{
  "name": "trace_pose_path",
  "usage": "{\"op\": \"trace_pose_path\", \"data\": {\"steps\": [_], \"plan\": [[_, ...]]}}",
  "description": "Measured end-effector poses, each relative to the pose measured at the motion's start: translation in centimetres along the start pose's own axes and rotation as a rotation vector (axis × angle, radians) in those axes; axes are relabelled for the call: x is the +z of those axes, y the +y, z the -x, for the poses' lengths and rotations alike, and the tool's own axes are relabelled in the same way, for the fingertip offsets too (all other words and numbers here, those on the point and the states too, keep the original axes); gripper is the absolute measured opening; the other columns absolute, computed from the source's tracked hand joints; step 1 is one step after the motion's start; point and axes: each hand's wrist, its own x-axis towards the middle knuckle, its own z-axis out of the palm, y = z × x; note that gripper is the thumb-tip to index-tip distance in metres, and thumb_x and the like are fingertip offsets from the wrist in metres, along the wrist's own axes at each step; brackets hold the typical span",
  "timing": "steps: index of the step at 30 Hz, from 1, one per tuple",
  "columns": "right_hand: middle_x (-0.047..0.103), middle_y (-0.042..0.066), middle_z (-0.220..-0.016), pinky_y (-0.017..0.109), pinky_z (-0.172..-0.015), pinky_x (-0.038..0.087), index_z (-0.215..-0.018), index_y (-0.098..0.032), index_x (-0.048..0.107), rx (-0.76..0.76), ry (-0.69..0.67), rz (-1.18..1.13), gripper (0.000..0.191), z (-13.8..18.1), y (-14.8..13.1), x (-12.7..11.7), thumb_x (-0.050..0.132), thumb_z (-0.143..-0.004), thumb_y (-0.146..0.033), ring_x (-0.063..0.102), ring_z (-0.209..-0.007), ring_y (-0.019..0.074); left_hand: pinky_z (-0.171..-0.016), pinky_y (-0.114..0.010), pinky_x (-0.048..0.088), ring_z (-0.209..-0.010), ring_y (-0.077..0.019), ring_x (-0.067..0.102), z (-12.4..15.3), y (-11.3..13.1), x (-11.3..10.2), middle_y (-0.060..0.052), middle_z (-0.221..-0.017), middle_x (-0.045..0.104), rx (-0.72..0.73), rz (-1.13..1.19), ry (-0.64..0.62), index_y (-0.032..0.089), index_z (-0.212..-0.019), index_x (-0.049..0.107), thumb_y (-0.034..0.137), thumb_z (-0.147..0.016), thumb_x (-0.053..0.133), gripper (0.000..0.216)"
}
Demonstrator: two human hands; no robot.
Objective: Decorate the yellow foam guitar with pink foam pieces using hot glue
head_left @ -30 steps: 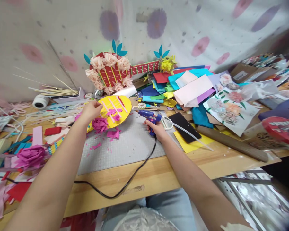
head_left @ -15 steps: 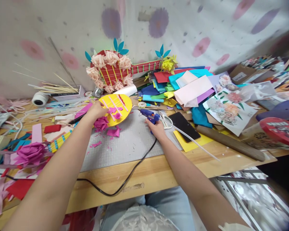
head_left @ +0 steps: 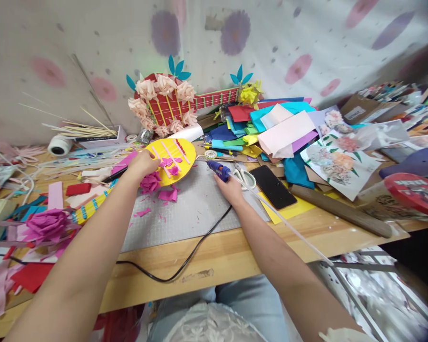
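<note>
My left hand (head_left: 148,164) grips the left edge of a yellow paper guitar (head_left: 180,154), its rounded body tilted up over the cutting mat. Pink strips and bits of magenta paper lie across its face. A magenta crepe-paper flower (head_left: 150,183) sits just below my fingers. My right hand (head_left: 228,186) is closed around a blue hot glue gun (head_left: 218,169), whose nozzle points left toward the yellow body. A long clear glue stick (head_left: 288,225) sticks out of its back. The black cord (head_left: 196,259) runs from it across the table's front edge.
Scissors (head_left: 245,178) and a black phone (head_left: 274,186) lie right of the glue gun. A red guitar with peach flowers (head_left: 164,107) stands at the back. Folded coloured paper (head_left: 285,128) is heaped behind. Another magenta flower (head_left: 46,225) lies left on the grey cutting mat's (head_left: 185,221) far side.
My right hand has tilted the glue gun slightly, so the glue stick's tail swings lower. My left hand and the yellow guitar stay almost still.
</note>
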Motion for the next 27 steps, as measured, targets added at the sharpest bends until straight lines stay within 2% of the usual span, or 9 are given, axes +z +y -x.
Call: {"op": "trace_pose_path", "data": {"steps": [4,8,12,15,19,22,25,27], "plan": [[0.069,0.007,-0.092,0.039,-0.080,0.050,-0.109,-0.023,0.065,-0.010,-0.012,0.013,0.039,0.0,0.2,0.1,0.056,-0.081,-0.048,0.063,-0.098,0.0280,-0.080,-0.037,0.048,-0.105,-0.0316,0.063,-0.1,0.3,0.3,-0.016,-0.115,0.067,-0.003,0.012,-0.043,0.017,-0.106,0.061,0.038,-0.071,0.065,0.041],[0.069,0.008,-0.091,0.039,-0.081,0.049,-0.112,-0.023,0.064,-0.007,-0.009,0.026,0.041,0.0,0.1,0.0,0.057,-0.081,-0.048,0.064,-0.098,0.0290,-0.081,-0.038,0.047,-0.107,-0.0323,0.062,0.0,0.4,0.6,-0.017,-0.119,0.064,-0.020,0.054,0.009,0.018,-0.109,0.058,0.035,-0.067,0.071,0.047],[0.070,0.010,-0.093,0.039,-0.080,0.049,-0.110,-0.021,0.065,0.011,-0.015,0.047,0.038,0.0,-0.1,0.0,0.057,-0.082,-0.045,0.064,-0.097,0.0297,-0.080,-0.036,0.047,-0.100,-0.0295,0.064,0.7,0.0,-0.2,-0.012,-0.107,0.068,-0.051,0.090,0.044,0.019,-0.102,0.056,0.034,-0.067,0.073,0.041],[0.071,0.011,-0.094,0.038,-0.080,0.049,-0.107,-0.020,0.066,0.029,-0.028,0.100,0.038,0.0,-0.5,-0.1,0.057,-0.082,-0.047,0.064,-0.097,0.0304,-0.079,-0.036,0.045,-0.094,-0.0271,0.064,2.0,-0.9,-1.4,-0.007,-0.093,0.068,-0.020,0.150,0.132,0.020,-0.095,0.053,0.032,-0.065,0.075,0.039],[0.071,0.012,-0.094,0.036,-0.078,0.048,-0.105,-0.017,0.066,0.078,-0.037,0.201,0.040,0.1,-0.9,-0.2,0.057,-0.082,-0.048,0.065,-0.095,0.0295,-0.066,-0.030,0.043,-0.072,-0.0197,0.062,4.4,-2.2,-1.8,0.001,-0.071,0.062,0.123,0.453,0.186,0.021,-0.089,0.049,0.031,-0.063,0.076,0.039],[0.070,0.010,-0.099,0.035,-0.080,0.048,-0.107,-0.017,0.064,0.045,-0.042,0.200,0.039,0.2,-0.9,-0.7,0.059,-0.080,-0.046,0.064,-0.095,0.0267,-0.054,-0.024,0.036,-0.054,-0.0124,0.054,6.7,-2.4,-0.2,0.006,-0.060,0.056,0.250,0.813,0.070,0.021,-0.085,0.045,0.028,-0.064,0.073,0.036],[0.066,0.011,-0.105,0.035,-0.083,0.047,-0.108,-0.017,0.060,-0.026,-0.040,0.170,0.041,0.6,-0.6,-1.6,0.062,-0.078,-0.044,0.062,-0.096,0.0244,-0.051,-0.021,0.034,-0.050,-0.0085,0.051,8.9,-1.6,2.9,0.008,-0.056,0.052,0.300,1.051,-0.019,0.020,-0.076,0.044,0.026,-0.057,0.077,0.039],[0.062,0.013,-0.109,0.037,-0.085,0.046,-0.106,-0.015,0.058,-0.076,0.036,0.183,0.044,1.3,-0.4,-2.5,0.066,-0.073,-0.043,0.059,-0.099,0.0246,-0.049,-0.020,0.032,-0.047,-0.0068,0.047,10.3,-0.6,5.2,0.008,-0.054,0.052,0.295,1.139,-0.078,0.019,-0.072,0.044,0.026,-0.056,0.078,0.038]]}}
